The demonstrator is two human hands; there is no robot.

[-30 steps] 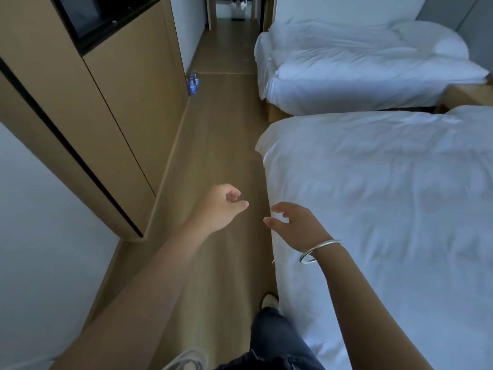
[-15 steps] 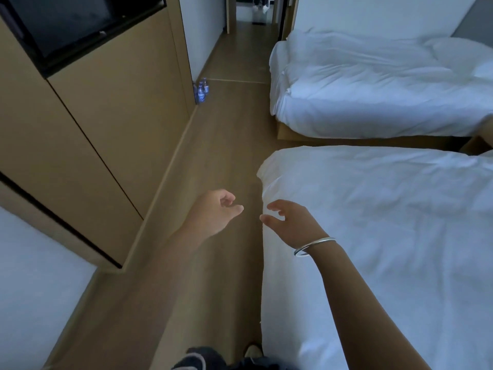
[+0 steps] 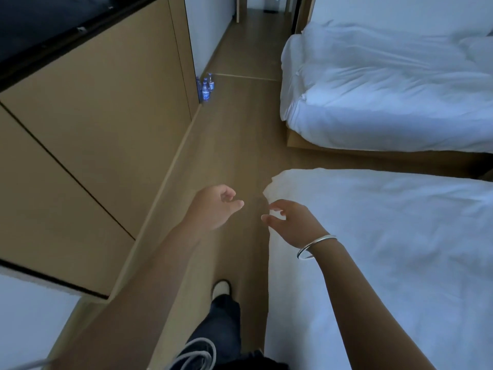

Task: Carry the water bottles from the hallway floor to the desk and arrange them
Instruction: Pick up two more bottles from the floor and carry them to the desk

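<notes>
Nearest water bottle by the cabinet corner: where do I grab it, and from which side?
Probably round the body of the nearest water bottle, below its cap, coming from the open floor side on its right. It stands upright with the cabinet tight on its left and other bottles behind. Both the left hand and right hand hold nothing.

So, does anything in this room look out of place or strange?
Yes: the water bottles stand in a small cluster on the floor, against the wooden cabinet corner, an odd place for drinks. Both beds look merely rumpled.
</notes>
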